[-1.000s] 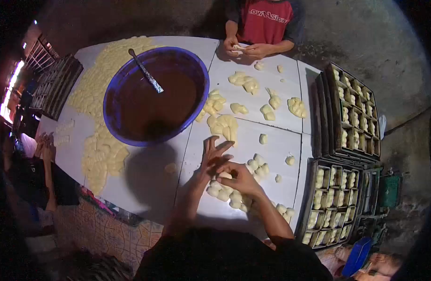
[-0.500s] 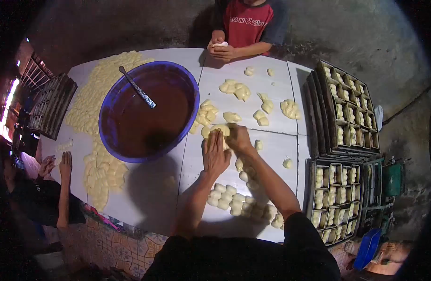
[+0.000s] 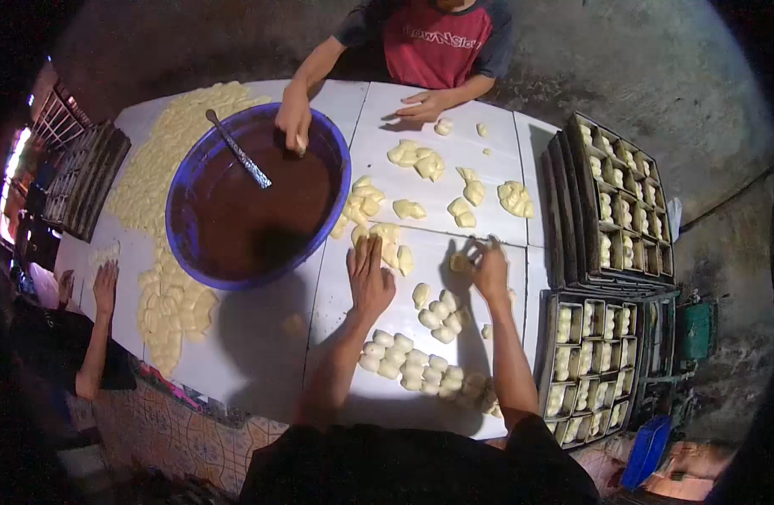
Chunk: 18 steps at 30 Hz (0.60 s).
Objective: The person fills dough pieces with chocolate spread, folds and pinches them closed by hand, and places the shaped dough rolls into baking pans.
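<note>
My left hand (image 3: 370, 282) rests with its fingers stretched out on the near edge of a soft, pale yellow dough lump (image 3: 388, 239). A smaller dough piece (image 3: 404, 260) lies just right of those fingertips. Further right, my right hand (image 3: 490, 269) hovers low over the table, fingers bent and apart. Beside its thumb side is one dough piece (image 3: 460, 263), partly in shadow; I cannot tell whether they touch. Between my forearms sit a small cluster of dough balls (image 3: 442, 316) and rows of rounded dough balls (image 3: 410, 362).
A purple basin (image 3: 343, 198) of brown filling holds a metal-handled utensil (image 3: 239, 150). A co-worker's hand (image 3: 294, 118) reaches over it. Cut dough (image 3: 172, 307) spreads at left, near another person's hand (image 3: 106, 286). Stacked moulds (image 3: 627, 202) and a dough-filled tray (image 3: 595, 362) stand right.
My right hand has left the dough lump beside my left hand and moved right. The co-worker opposite has parted their hands, one now over the basin, the other above the table.
</note>
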### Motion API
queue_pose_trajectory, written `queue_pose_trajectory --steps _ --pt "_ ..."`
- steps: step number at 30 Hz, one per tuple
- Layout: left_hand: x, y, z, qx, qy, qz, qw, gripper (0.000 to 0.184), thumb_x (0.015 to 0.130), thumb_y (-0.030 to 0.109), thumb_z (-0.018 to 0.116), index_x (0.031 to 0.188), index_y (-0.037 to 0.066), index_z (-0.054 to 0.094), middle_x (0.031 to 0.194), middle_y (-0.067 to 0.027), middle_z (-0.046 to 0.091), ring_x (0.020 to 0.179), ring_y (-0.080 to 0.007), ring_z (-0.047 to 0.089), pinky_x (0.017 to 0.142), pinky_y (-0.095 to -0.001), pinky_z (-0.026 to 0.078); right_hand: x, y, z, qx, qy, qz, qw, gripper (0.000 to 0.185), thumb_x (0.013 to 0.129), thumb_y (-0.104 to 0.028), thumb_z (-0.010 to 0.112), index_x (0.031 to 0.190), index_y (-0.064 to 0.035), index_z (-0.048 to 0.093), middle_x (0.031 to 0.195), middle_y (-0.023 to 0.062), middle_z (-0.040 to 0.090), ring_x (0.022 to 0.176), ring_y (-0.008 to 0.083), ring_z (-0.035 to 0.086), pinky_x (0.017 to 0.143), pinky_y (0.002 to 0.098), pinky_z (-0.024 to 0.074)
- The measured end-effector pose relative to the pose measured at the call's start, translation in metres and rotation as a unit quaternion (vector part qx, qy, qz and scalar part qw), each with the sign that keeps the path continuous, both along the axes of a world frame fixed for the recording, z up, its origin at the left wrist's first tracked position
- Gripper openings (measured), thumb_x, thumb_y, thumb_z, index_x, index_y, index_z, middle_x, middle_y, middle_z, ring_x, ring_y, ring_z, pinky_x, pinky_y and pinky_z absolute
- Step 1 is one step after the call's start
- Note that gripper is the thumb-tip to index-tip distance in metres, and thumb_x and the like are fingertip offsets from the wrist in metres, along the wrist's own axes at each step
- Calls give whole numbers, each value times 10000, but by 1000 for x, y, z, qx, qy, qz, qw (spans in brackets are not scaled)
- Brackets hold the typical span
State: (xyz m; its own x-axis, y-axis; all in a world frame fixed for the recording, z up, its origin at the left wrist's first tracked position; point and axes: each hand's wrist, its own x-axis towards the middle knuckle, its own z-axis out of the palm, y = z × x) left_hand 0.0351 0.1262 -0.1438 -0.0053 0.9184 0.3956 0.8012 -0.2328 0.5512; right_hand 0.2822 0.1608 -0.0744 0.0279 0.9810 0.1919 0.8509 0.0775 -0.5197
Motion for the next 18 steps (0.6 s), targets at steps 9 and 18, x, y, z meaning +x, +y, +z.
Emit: queue_pose_trajectory --steps 9,18 --pt "-5 4 -1 3 16 7 1000 340 791 111 629 1127 65 605 1408 -171 433 1373 -367 277 1071 -541 237 -102 -12 -25 -172 260 151 938 234 732 -72 708 923 0 592 861 102 648 799 208 633 710 346 496" --pt "-1 -31 -7 90 -226 44 969 287 860 10 518 1141 -37 487 1130 -216 554 1099 -361 500 970 -459 362 -51 -9 21 -58 -34 151 986 230 820 -228 653 1000 -103 723 982 170 672 1152 405 465 954 456 428"
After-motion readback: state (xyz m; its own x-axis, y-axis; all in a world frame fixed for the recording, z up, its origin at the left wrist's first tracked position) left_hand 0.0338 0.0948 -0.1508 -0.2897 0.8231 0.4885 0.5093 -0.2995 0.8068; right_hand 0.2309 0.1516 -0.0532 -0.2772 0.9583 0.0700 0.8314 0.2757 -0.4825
